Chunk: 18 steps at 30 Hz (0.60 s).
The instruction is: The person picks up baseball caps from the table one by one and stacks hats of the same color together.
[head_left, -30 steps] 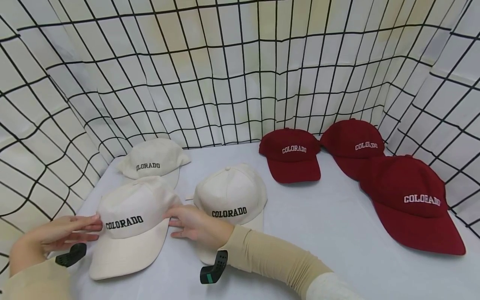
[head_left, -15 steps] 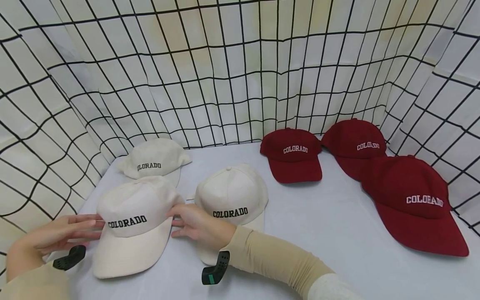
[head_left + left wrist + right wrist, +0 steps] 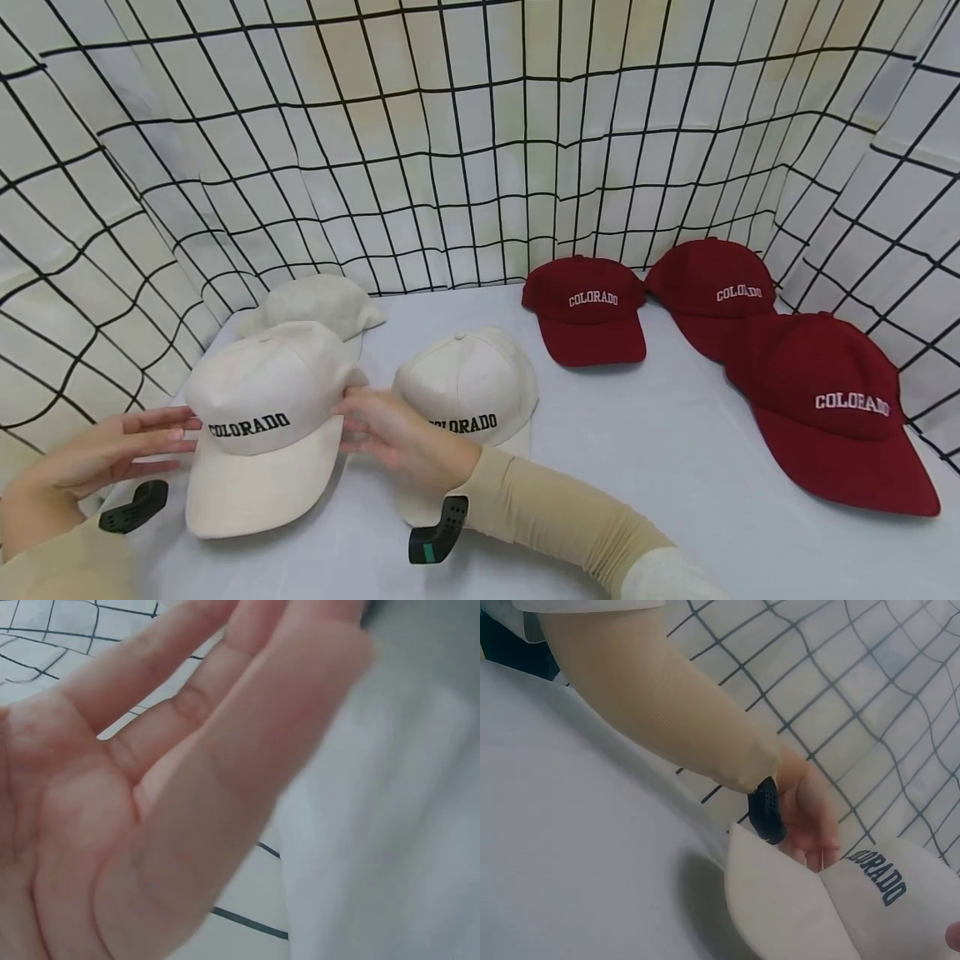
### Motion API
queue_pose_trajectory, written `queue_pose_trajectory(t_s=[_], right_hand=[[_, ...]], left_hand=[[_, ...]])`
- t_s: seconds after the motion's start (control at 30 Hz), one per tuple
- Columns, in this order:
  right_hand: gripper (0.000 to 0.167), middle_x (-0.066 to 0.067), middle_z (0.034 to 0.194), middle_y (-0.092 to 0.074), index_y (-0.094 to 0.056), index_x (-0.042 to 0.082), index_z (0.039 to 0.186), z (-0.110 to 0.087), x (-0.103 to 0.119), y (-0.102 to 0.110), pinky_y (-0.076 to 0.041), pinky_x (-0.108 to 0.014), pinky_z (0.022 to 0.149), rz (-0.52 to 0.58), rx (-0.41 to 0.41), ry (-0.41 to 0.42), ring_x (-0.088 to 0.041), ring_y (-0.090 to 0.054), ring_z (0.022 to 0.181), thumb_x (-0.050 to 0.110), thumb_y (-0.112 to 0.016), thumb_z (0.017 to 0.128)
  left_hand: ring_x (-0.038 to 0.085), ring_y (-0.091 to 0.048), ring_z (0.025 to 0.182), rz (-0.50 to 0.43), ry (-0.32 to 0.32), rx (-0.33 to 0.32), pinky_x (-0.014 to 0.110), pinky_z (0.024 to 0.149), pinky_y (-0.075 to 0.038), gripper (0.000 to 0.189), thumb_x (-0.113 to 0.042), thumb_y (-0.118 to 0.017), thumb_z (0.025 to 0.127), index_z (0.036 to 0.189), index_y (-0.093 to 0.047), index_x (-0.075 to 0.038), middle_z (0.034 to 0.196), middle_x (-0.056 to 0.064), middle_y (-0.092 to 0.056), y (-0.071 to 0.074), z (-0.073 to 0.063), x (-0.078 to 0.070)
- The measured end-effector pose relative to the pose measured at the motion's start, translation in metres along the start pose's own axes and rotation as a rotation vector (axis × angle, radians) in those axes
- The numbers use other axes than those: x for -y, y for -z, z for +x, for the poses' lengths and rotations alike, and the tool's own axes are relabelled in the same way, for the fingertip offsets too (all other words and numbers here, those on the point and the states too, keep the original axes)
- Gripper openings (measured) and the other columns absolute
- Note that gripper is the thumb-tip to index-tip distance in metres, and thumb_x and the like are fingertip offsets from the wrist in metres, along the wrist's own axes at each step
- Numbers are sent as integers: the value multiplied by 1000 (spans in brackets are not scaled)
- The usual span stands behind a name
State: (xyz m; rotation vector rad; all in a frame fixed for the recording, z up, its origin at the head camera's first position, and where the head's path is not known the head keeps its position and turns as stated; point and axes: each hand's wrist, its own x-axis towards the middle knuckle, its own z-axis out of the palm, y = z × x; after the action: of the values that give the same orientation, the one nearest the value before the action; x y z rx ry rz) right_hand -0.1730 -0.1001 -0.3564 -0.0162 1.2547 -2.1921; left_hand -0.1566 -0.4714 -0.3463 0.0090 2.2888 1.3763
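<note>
A white cap [image 3: 262, 417] with COLORADO in black letters is between my hands in the head view, its brim toward me. Its brim casts a shadow on the cloth in the right wrist view. My left hand [image 3: 112, 446] has its fingers nearly straight, the fingertips at the cap's left side. From the other side my right hand [image 3: 397, 429] holds the cap's edge just above the brim, with part of the fingers hidden. Another white cap [image 3: 468, 379] sits partly behind my right hand and forearm, and a third white cap [image 3: 322, 300] lies behind the held one.
On the right are three dark red COLORADO caps: one at the back [image 3: 585, 308], one in the corner [image 3: 708, 283] and a nearer one [image 3: 817, 396] overlapping it. White cloth [image 3: 630, 467] covers the table. Black-grid walls [image 3: 480, 167] enclose the back and sides.
The held white cap has risen and shifted back, covering the lettering of the cap behind it. Both hands have moved up with it. The red caps stay where they were.
</note>
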Motion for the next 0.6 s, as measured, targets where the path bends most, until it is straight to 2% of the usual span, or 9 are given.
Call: queue_pose_trajectory(t_s=[0.03,0.1,0.23,0.3,0.43,0.5,0.57,0.6], right_hand=[[61,-12,145,-49,-40,-9,150,-1,2,0,-41,-60,108,-3,5,7,-34,-52,127,-3,-58,92],[60,-11,147,-48,-41,-9,150,-2,6,-1,-41,-59,109,-7,14,19,-34,-51,128,-2,-58,93],[59,-11,147,-49,-42,-9,150,-5,12,-1,-41,-56,110,-8,36,36,-33,-51,127,-2,-57,94],[59,-12,145,-49,-40,-9,151,-6,16,-1,-40,-54,111,-3,54,47,-32,-51,125,-3,-55,94],[59,-14,153,-42,-35,-9,154,-7,22,0,-38,-52,113,5,89,79,-29,-49,124,-4,-52,97],[59,-13,157,-39,-34,-8,154,-8,26,1,-39,-51,113,2,91,95,-28,-49,125,-3,-52,98],[58,-12,159,-38,-36,-7,154,-9,30,2,-39,-52,113,3,90,114,-28,-50,125,-3,-52,98],[58,-12,159,-38,-36,-7,154,-10,33,3,-39,-52,113,8,90,120,-28,-50,125,-3,-52,98]], left_hand=[[3,-67,100,-11,-27,2,36,85,-59,62,-11,-51,108,144,-18,27,120,-21,-61,1,0,0],[3,-68,100,-22,-71,0,34,83,-60,57,-7,-50,108,142,-21,28,116,-27,-61,1,0,-1],[2,-68,100,-12,-131,-36,31,81,-60,50,-2,-50,107,141,-27,26,115,-30,-60,0,-2,-6],[1,-67,99,7,-130,-85,30,80,-60,53,-3,-52,106,142,-25,26,114,-31,-59,-3,-3,-12],[-6,-64,96,37,-106,-202,29,78,-60,57,-10,-59,105,145,-31,20,109,-33,-57,-10,-4,-28],[-8,-63,95,9,-114,-237,28,77,-60,45,-9,-62,103,144,-47,4,108,-32,-59,-13,-3,-36],[-8,-63,95,-57,-156,-243,28,76,-60,34,-4,-62,102,134,-62,-16,108,-30,-62,-14,-2,-43],[-7,-64,95,-101,-172,-247,27,75,-60,34,-1,-62,101,124,-66,-26,107,-28,-64,-14,-2,-46]])
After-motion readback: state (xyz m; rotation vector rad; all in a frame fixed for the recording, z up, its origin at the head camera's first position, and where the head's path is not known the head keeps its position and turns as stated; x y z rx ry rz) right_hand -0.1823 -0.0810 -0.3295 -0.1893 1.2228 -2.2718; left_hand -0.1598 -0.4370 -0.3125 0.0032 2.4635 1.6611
